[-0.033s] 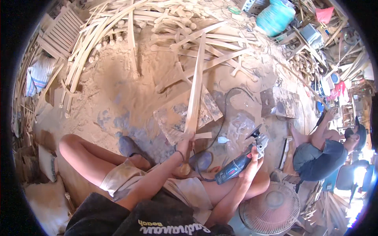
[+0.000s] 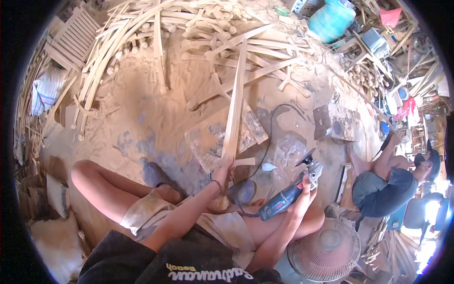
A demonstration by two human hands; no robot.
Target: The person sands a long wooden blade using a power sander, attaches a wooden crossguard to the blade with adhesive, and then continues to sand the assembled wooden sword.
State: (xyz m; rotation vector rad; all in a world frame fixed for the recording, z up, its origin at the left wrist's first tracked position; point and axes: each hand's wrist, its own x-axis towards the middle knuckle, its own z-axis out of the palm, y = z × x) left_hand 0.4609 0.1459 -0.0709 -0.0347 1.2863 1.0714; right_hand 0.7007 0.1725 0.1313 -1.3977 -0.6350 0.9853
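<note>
My left hand point(image 2: 224, 177) is closed round the handle of a wooden sword point(image 2: 234, 111), just below its crossguard. The long blade points away from me, and the rounded pommel shows below my wrist. In my right hand point(image 2: 302, 196) is a blue angle grinder point(image 2: 282, 202), held by its body with the metal head and disc tilted up and away. Sword and grinder are apart. Beneath the blade lies a worn wooden board point(image 2: 203, 142). The grinder's dark cord point(image 2: 271, 128) loops across the floor beyond.
Wooden swords point(image 2: 255, 78) lie piled on the dusty floor ahead. A small wooden block point(image 2: 336, 124) and a clear plastic bag point(image 2: 287, 156) are to the right. A fan point(image 2: 324, 248) stands by my right knee. Another person point(image 2: 390, 187) sits at far right.
</note>
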